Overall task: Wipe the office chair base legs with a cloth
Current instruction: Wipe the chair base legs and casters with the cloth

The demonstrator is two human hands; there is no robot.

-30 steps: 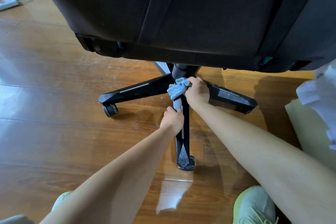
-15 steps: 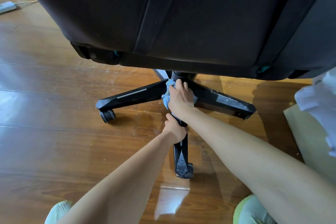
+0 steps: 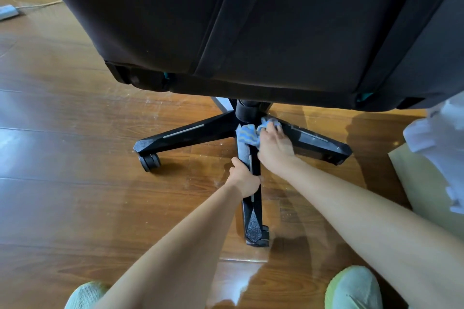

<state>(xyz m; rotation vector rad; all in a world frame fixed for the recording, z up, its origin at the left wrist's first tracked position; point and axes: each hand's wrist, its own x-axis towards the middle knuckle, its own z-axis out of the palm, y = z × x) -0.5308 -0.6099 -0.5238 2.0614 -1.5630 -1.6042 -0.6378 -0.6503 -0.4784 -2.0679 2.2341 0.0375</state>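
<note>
The black office chair base [image 3: 247, 118] stands on a glossy wooden floor [image 3: 75, 195], with the dark chair seat [image 3: 251, 27] looming over its central column and hiding the far legs. Three legs show, spreading from the column: the left leg [image 3: 185, 135] runs out to a caster [image 3: 150, 162], the right leg [image 3: 316, 142] reaches toward a pale box, and the near leg [image 3: 252, 208] points straight back toward the person. The left hand [image 3: 244, 179] is clenched around the near leg about halfway along it, fingers wrapped over its left edge and thumb on the right. The right hand [image 3: 275, 144] lies just beside the column, at the root of the right leg, pressing a blue striped cloth [image 3: 248, 134] against the hub; its fingers are spread over the bunched fabric, gripping it, and part of the cloth spills onto the top of the near leg. Both bare forearms stretch in from the bottom of the view. Below the near leg's tip, two light green shoes [image 3: 352, 288] flank the arms. To the right of the base sits the pale box [image 3: 426, 188] with crumpled white plastic [image 3: 439, 138] on it, and far to the left of the seat a white power strip [image 3: 7, 11] lies on the floor.
</note>
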